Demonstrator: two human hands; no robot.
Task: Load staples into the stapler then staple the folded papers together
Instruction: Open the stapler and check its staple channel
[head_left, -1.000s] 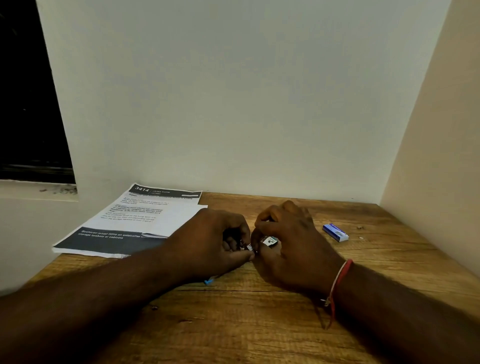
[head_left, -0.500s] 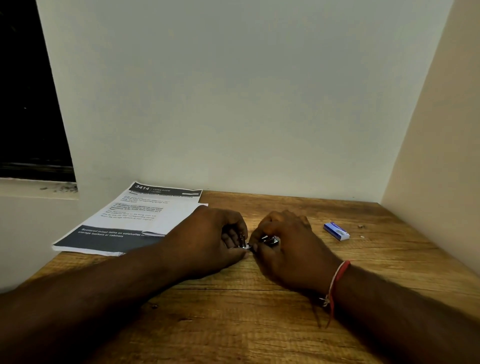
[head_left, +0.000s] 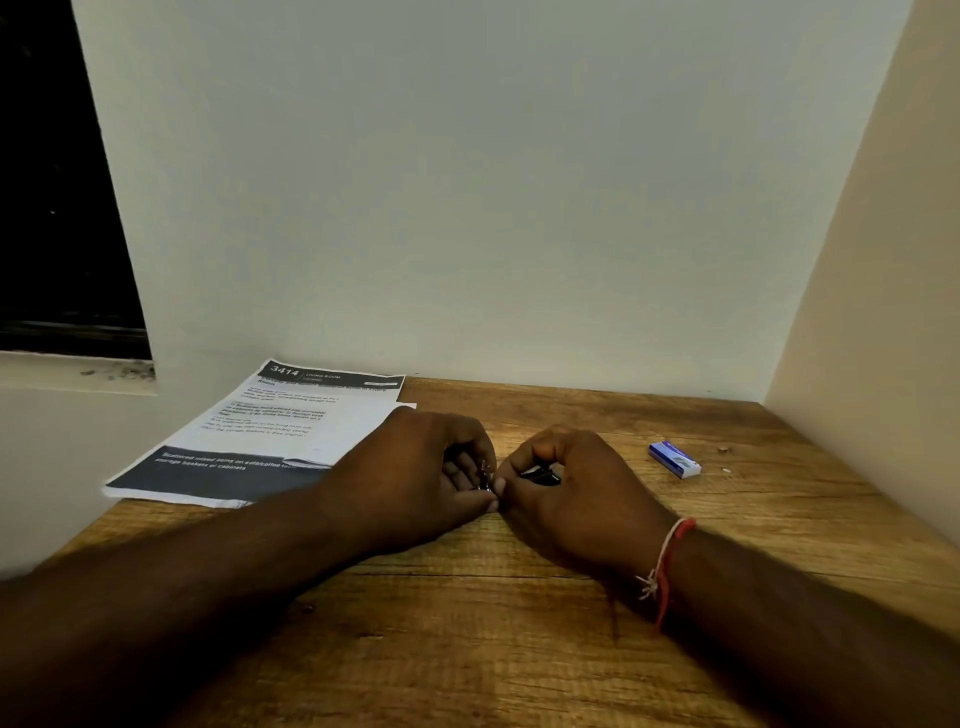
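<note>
Both hands meet at the middle of the wooden desk. My left hand curls round a small metal part of the stapler, of which only a shiny sliver shows between the fingers. My right hand grips a dark piece with a metal glint, most of it hidden under the fingers. The thumbs touch. The printed papers lie flat at the back left, partly under my left hand. A small blue and white staple box lies to the right of my right hand.
A white wall stands right behind the desk and a beige wall closes the right side. A dark window opening with a sill is at the left. Small specks lie near the staple box.
Both hands have sunk lower onto the desk and stayed together. The white-faced piece seen in my right hand a second ago is now mostly covered by the fingers.
</note>
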